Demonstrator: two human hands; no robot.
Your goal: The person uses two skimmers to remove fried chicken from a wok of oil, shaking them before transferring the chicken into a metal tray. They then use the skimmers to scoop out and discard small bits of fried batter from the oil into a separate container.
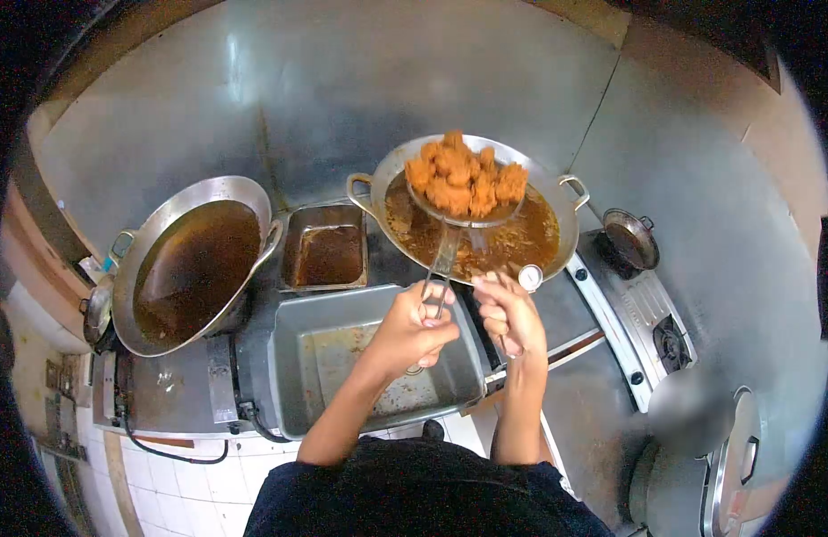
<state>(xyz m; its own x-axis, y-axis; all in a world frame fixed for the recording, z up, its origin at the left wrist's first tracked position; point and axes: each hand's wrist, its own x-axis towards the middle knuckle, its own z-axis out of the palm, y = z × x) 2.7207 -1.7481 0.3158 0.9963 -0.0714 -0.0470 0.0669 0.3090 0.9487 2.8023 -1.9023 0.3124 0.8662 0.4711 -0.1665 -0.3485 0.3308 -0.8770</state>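
Observation:
My left hand (418,329) is closed around the thin handle of a wire skimmer (446,251). The skimmer's basket, heaped with orange-brown fried pieces (463,179), hangs above the large wok (543,168) of bubbling oil. My right hand (512,315) is beside the left, its fingers curled round something thin that I cannot make out. Near its fingertips, a round dial thermometer (530,277) shows at the wok's front rim. Below both hands is a grey plastic tub (320,313) with crumbs and oily residue on its bottom.
A second wok (263,201) of dark oil stands at the left. Between the woks sits a rectangular metal pan (293,237) with brown liquid. At right are a small pan (630,238), a gas burner (671,345) and a large lidded pot (743,438). A metal wall rises behind.

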